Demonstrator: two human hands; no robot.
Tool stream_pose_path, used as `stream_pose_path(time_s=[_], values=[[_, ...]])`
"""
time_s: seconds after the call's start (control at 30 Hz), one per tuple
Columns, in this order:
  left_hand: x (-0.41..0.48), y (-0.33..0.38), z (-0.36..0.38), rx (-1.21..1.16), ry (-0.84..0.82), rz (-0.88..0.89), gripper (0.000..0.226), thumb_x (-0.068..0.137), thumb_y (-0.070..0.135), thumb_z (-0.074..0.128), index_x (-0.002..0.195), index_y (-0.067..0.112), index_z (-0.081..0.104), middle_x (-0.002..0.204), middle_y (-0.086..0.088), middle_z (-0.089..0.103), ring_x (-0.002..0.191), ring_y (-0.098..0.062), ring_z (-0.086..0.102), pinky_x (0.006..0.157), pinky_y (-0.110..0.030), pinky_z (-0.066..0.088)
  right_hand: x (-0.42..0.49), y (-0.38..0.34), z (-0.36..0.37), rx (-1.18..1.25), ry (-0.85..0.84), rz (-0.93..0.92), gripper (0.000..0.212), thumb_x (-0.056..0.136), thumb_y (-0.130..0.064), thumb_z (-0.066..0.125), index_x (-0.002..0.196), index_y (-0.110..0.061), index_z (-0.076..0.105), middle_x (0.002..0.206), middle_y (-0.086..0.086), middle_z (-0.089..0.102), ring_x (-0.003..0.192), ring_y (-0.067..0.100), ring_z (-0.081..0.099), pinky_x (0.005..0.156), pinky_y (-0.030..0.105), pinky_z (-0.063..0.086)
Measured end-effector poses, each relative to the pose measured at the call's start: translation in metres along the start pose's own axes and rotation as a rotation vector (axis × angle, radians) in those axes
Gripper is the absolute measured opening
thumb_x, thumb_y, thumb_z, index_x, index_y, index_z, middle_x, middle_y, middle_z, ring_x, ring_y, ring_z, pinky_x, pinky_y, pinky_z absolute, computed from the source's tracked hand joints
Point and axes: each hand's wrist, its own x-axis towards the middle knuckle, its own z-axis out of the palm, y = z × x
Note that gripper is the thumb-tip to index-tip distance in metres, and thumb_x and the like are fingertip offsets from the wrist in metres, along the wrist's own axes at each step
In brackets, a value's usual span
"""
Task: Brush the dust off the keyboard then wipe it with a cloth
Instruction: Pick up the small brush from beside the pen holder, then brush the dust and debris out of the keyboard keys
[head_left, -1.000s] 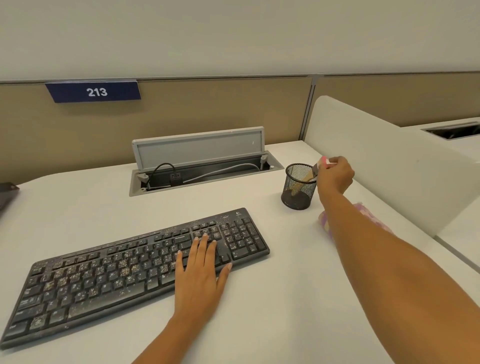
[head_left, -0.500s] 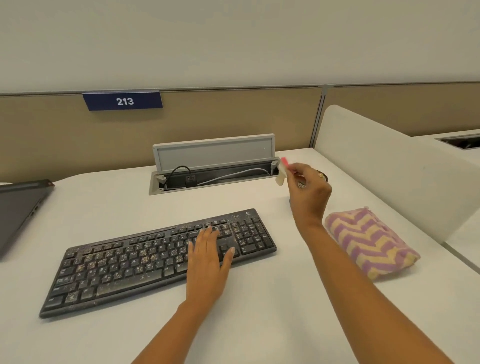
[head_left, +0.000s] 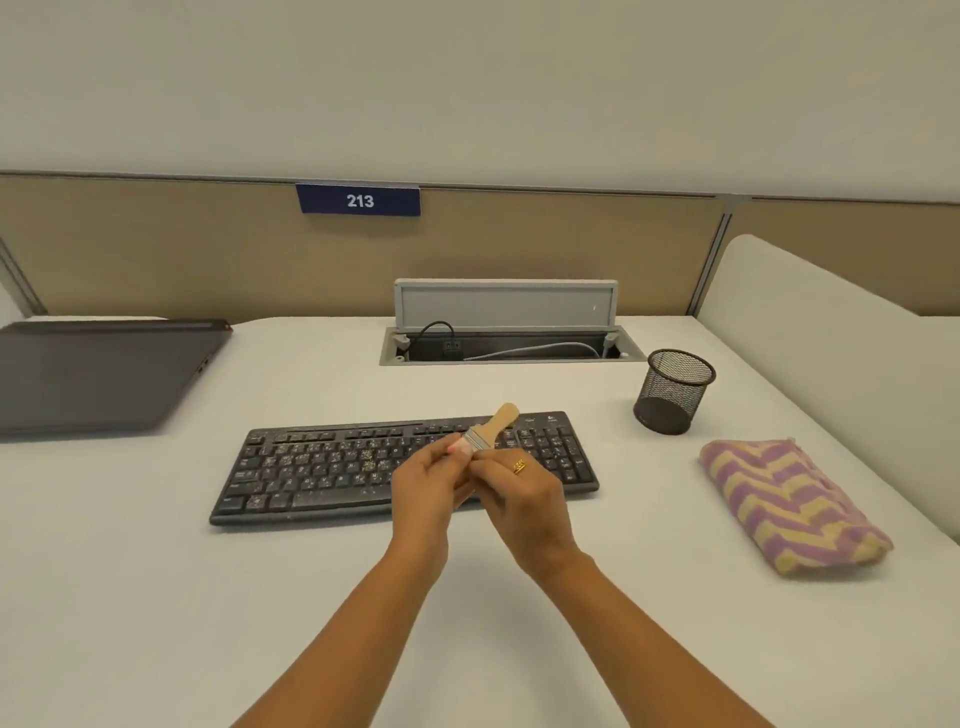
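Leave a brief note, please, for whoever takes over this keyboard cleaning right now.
The left hand and the right hand both hold the brush above the keyboard, wooden handle pointing away.
The keyboard lies on the desk, keys speckled with dust. The striped cloth lies to its right, untouched; the mesh cup behind it looks empty.
Done: brush picked up. Left: brush the keys, then wipe with the cloth.

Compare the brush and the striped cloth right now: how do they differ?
The brush is held over the keyboard by the left hand and right hand; the cloth lies folded on the desk, untouched. The brush is small with a plain wooden handle; the cloth is bigger, with purple-and-yellow zigzags.
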Motion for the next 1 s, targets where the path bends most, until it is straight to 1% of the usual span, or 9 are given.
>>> stream_pose_path(time_s=[0.1,0.17,0.23,0.37,0.47,0.57,0.67,0.87,1.0], values=[[-0.004,0.005,-0.019,-0.041,0.033,-0.005,0.026,0.092,0.001,0.056,0.118,-0.001,0.06,0.099,-0.015,0.069,0.091,-0.025,0.067,0.082,-0.034,0.057,0.0,-0.009,0.008,0.115,-0.067,0.014,0.023,0.084,-0.024,0.057,0.089,-0.009,0.074,0.089,0.002,0.073,0.082,0.014,0.068,0.07,0.019,0.054],[-0.005,0.01,-0.033,-0.095,0.058,-0.002,0.025,0.093,-0.004,0.053,0.117,-0.003,0.059,0.094,-0.014,0.068,0.083,-0.023,0.066,0.074,-0.028,0.059,0.004,-0.018,0.012,0.238,-0.119,0.126,0.024,0.085,-0.027,0.059,0.09,-0.009,0.073,0.087,0.0,0.073,0.078,0.01,0.066,0.069,0.018,0.054],[-0.003,0.016,-0.049,-0.125,0.088,0.0,0.026,0.093,-0.006,0.05,0.117,-0.004,0.058,0.094,-0.015,0.066,0.082,-0.024,0.065,0.066,-0.023,0.058,0.013,-0.029,0.016,0.372,-0.176,0.39,0.019,0.086,-0.026,0.064,0.086,-0.009,0.073,0.078,-0.003,0.07,0.07,0.005,0.063,0.066,0.015,0.052],[0.004,0.025,-0.08,-0.122,0.11,0.002,0.025,0.093,-0.005,0.05,0.117,-0.002,0.058,0.097,-0.016,0.065,0.085,-0.027,0.065,0.064,-0.021,0.058,0.04,-0.047,0.029,0.755,-0.382,1.13,0.02,0.087,-0.028,0.065,0.084,-0.008,0.065,0.073,0.003,0.065,0.065,0.012,0.06,0.064,0.021,0.054],[0.009,0.033,-0.104,-0.116,0.101,-0.014,0.024,0.093,-0.005,0.051,0.115,0.0,0.059,0.1,-0.016,0.065,0.087,-0.027,0.065,0.064,-0.022,0.058,0.055,-0.062,0.043,0.979,-0.469,1.354,0.024,0.091,-0.031,0.059,0.098,-0.008,0.064,0.081,0.003,0.064,0.069,0.012,0.059,0.061,0.021,0.052],[0.013,0.039,-0.128,-0.101,0.1,-0.023,0.023,0.093,-0.005,0.051,0.113,0.001,0.06,0.101,-0.017,0.065,0.088,-0.027,0.064,0.062,-0.021,0.058,0.067,-0.076,0.059,1.176,-0.427,1.399,0.016,0.094,-0.023,0.053,0.095,-0.01,0.063,0.08,0.003,0.063,0.067,0.011,0.058,0.06,0.021,0.049],[0.016,0.043,-0.15,-0.086,0.09,-0.019,0.021,0.092,-0.006,0.051,0.109,0.003,0.061,0.096,-0.013,0.065,0.083,-0.024,0.064,0.06,-0.02,0.057,0.08,-0.09,0.077,1.171,-0.434,1.376,0.014,0.093,-0.021,0.055,0.095,-0.009,0.062,0.076,0.002,0.06,0.062,0.009,0.054,0.051,0.016,0.047],[0.035,0.047,-0.202,0.144,0.179,0.045,0.016,0.091,0.0,0.058,0.103,0.008,0.064,0.087,-0.008,0.069,0.075,-0.017,0.066,0.063,-0.02,0.055,0.106,-0.11,0.111,0.856,-0.518,1.234,0.016,0.09,-0.014,0.06,0.1,-0.002,0.06,0.074,0.005,0.062,0.059,0.011,0.057,0.049,0.014,0.049],[0.051,0.041,-0.24,0.497,0.302,0.176,0.013,0.091,0.012,0.063,0.104,0.014,0.066,0.088,0.003,0.066,0.095,-0.02,0.063,0.08,-0.026,0.046,0.125,-0.115,0.13,0.627,-0.49,1.1,0.023,0.087,-0.012,0.063,0.108,-0.002,0.062,0.088,0.008,0.064,0.061,0.01,0.062,0.053,0.015,0.054]])
